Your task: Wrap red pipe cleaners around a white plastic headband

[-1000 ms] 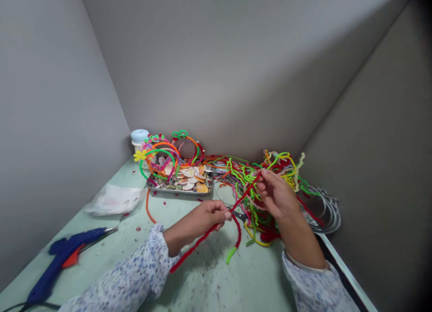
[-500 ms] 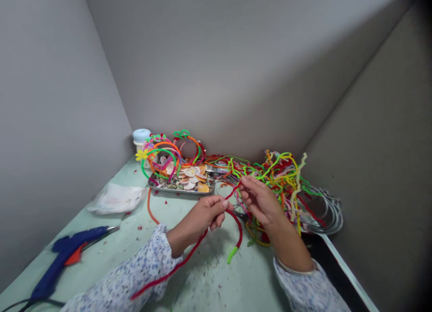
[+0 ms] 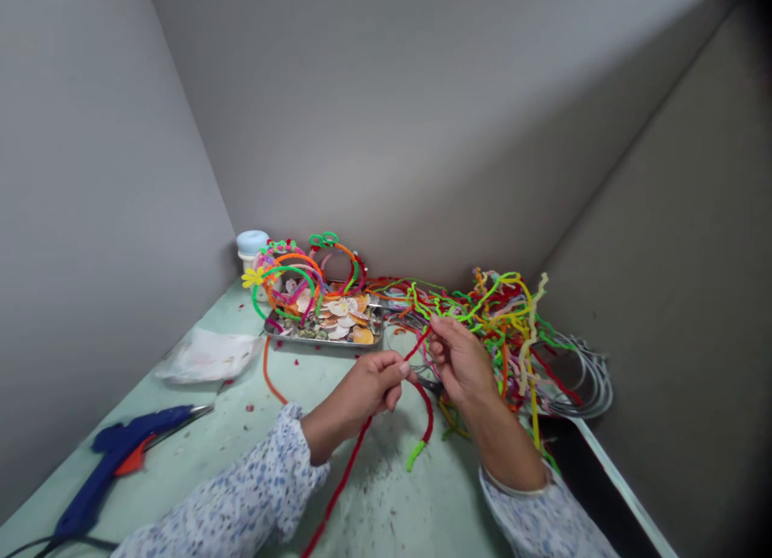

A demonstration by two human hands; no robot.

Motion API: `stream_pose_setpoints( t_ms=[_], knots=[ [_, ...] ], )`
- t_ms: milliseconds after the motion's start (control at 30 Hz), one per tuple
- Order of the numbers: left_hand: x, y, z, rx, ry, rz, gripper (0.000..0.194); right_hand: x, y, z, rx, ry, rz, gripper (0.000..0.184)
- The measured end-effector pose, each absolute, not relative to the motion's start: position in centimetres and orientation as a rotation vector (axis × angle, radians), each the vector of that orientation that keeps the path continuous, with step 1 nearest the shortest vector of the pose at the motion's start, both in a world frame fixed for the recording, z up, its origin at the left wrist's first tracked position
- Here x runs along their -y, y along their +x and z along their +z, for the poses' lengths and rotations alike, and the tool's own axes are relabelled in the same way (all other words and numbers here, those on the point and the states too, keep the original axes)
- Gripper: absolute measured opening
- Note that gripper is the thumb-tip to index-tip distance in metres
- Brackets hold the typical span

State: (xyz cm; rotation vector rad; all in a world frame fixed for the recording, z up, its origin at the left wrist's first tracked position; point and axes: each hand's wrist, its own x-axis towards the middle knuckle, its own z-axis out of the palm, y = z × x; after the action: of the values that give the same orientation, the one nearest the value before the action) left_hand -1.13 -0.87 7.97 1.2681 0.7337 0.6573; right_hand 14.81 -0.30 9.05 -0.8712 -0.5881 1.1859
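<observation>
My left hand (image 3: 369, 387) pinches a long red pipe cleaner (image 3: 341, 486) that runs down toward me past my sleeve. My right hand (image 3: 461, 357) pinches the same red strand a short way farther up, near its upper end. Both hands hover just above the pale green table (image 3: 253, 413), close together. Right behind my right hand lies a tangled heap of coloured pipe cleaners (image 3: 494, 317). A second red strand with a green tip (image 3: 422, 429) curls on the table below my hands.
A metal tray (image 3: 326, 337) of shells and small pieces sits at the back, with looped pipe-cleaner headbands (image 3: 295, 272) over it. A blue glue gun (image 3: 114, 453) lies front left, a plastic bag (image 3: 205, 355) beyond it. Bare metal headbands (image 3: 588, 377) lie right. Grey walls enclose the table.
My right hand has drawn left and nearer to my left hand, out of the heap. The red strand's free end has swung down toward the bottom edge.
</observation>
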Motion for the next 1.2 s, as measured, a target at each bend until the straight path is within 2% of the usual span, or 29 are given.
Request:
stream_pose_setpoints(
  t_ms=[167, 400, 633, 1000, 1200],
  knots=[
    [0.8, -1.4, 8.2, -0.668, 1.175, 0.696, 0.025, 0.3, 15.9, 9.0, 0.638, -0.812, 1.35, 0.021],
    [0.9, -1.5, 8.2, -0.606, 1.091, 0.662, 0.024, 0.0, 16.9, 8.8, 0.717, -0.757, 1.394, 0.018],
    [1.0, -1.5, 8.3, -0.608, 1.104, 0.651, 0.025, 0.2, 16.7, 8.9, 0.739, -0.853, 1.361, 0.02],
    [1.4, -0.9, 8.5, -0.695, 1.167, 0.673, 0.026, 0.5, 13.8, 8.6, 0.636, -0.886, 1.025, 0.019],
    [1.7, -0.4, 8.2, -0.734, 1.191, 0.714, 0.028, 0.6, 13.2, 9.0, 0.433, -0.797, 1.163, 0.028]
  ],
)
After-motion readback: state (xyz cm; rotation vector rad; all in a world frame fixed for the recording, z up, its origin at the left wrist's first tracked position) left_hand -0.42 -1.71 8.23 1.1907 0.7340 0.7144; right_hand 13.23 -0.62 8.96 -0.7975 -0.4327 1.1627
